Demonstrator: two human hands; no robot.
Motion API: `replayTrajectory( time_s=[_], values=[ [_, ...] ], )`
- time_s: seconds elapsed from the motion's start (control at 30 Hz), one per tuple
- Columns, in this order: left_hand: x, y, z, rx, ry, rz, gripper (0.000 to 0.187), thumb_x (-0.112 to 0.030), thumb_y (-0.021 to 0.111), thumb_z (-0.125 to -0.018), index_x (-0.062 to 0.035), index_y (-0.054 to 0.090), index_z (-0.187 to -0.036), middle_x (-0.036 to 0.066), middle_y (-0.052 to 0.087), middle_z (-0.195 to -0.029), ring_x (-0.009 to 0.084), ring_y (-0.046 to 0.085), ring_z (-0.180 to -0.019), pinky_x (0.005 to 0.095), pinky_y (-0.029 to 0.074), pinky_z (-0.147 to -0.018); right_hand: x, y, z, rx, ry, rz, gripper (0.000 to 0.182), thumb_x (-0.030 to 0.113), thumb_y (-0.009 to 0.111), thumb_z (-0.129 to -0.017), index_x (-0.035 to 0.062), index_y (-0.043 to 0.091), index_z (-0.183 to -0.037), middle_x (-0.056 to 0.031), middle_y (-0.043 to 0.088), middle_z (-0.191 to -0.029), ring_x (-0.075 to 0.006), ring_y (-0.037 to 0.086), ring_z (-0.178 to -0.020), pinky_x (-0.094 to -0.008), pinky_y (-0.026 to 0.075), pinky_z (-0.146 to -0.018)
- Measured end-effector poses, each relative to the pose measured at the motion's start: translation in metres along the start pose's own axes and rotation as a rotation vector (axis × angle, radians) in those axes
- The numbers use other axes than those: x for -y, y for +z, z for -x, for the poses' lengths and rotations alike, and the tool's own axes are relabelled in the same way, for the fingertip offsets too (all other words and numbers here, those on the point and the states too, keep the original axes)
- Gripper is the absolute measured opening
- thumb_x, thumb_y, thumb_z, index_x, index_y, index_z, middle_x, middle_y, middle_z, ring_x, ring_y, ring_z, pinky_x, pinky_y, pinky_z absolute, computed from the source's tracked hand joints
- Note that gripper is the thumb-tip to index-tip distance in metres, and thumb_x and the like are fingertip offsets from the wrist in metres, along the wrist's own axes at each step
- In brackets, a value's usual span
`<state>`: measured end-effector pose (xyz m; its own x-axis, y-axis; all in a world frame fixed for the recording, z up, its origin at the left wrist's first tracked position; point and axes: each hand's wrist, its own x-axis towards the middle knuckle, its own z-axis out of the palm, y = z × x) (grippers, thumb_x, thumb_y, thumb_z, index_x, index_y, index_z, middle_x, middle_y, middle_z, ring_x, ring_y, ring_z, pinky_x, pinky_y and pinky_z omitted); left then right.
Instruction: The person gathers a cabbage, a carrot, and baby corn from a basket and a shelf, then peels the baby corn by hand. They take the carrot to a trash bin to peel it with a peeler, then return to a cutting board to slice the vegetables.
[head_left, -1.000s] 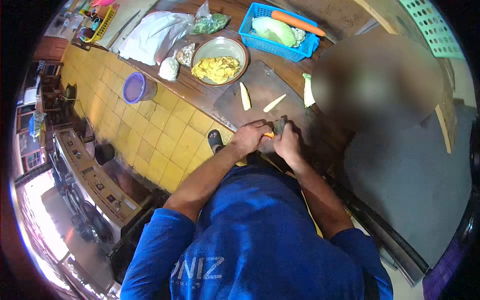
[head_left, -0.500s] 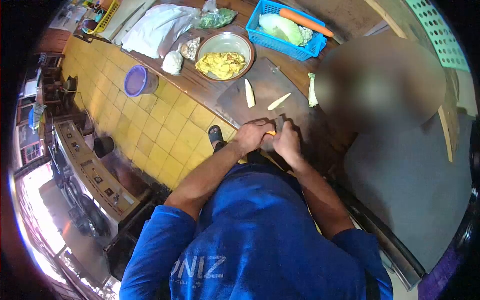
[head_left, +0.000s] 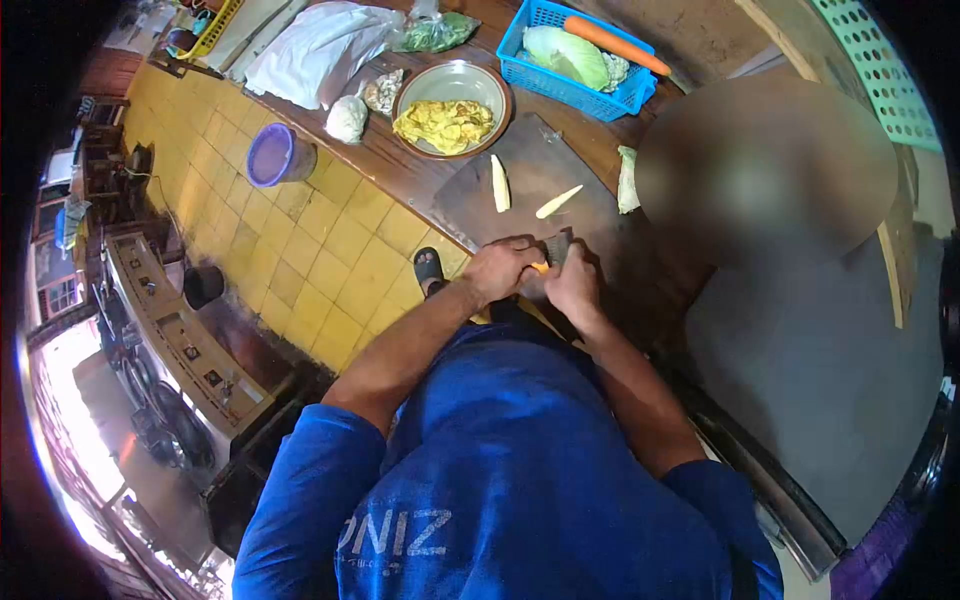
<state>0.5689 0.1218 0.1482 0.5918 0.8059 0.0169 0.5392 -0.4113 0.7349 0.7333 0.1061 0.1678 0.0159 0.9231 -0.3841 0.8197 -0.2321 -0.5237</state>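
My left hand [head_left: 500, 268] is closed on a small orange piece [head_left: 541, 268], which looks like carrot, near the front edge of the dark cutting board [head_left: 530, 150]. Beside it, my right hand [head_left: 574, 283] is wrapped round a knife; its dark blade [head_left: 558, 246] points away from me, next to the orange piece. Two pale baby corn pieces lie on the board beyond my hands, one upright in view [head_left: 500, 184] and one slanted [head_left: 558, 202]. The knife's handle is hidden in my right hand.
A bowl of yellow food [head_left: 468, 84] stands behind the board. Farther back are a blue basket [head_left: 577, 96] with cabbage and a carrot, and a white plastic bag [head_left: 318, 52]. A purple-rimmed bucket [head_left: 278, 157] stands on the yellow tiles to the left.
The knife blade has tilted slightly and shows more of its flat side between my hands. Both hands keep their hold, and the view has shifted a little.
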Motion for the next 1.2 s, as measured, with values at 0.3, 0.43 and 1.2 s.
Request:
replayTrajectory(
  time_s=[0.3, 0.43, 1.2],
  values=[
    [-0.001, 0.001, -0.001, -0.024, 0.007, -0.030, 0.025, -0.013, 0.068, -0.074, -0.0084, 0.059, -0.097, 0.011, 0.059, -0.093, 0.0325, 0.059, -0.093, 0.0420, 0.051, -0.080, -0.002, 0.006, 0.015, -0.016, -0.226, 0.117, 0.024, 0.008, 0.052, -0.083, -0.0028, 0.038, -0.099, -0.0298, 0.060, -0.076, -0.0484, 0.061, -0.070, -0.0569, 0.047, -0.062],
    [0.001, 0.002, 0.001, -0.019, -0.005, -0.012, 0.023, -0.013, 0.068, -0.074, -0.0084, 0.059, -0.096, 0.011, 0.058, -0.092, 0.0318, 0.059, -0.092, 0.0420, 0.051, -0.081, 0.002, 0.006, 0.007, 0.108, -0.117, 0.018, 0.029, 0.008, 0.055, -0.080, -0.0039, 0.038, -0.101, -0.0321, 0.059, -0.080, -0.0495, 0.060, -0.074, -0.0577, 0.047, -0.067],
    [0.008, 0.006, 0.003, -0.024, 0.002, -0.011, 0.021, -0.014, 0.069, -0.074, -0.0071, 0.059, -0.091, 0.010, 0.060, -0.092, 0.0315, 0.059, -0.092, 0.0410, 0.051, -0.079, -0.008, 0.002, 0.002, -0.039, -0.032, -0.018, 0.036, 0.009, 0.058, -0.079, -0.0046, 0.041, -0.107, -0.0324, 0.060, -0.079, -0.0489, 0.061, -0.073, -0.0557, 0.049, -0.064]
  ],
)
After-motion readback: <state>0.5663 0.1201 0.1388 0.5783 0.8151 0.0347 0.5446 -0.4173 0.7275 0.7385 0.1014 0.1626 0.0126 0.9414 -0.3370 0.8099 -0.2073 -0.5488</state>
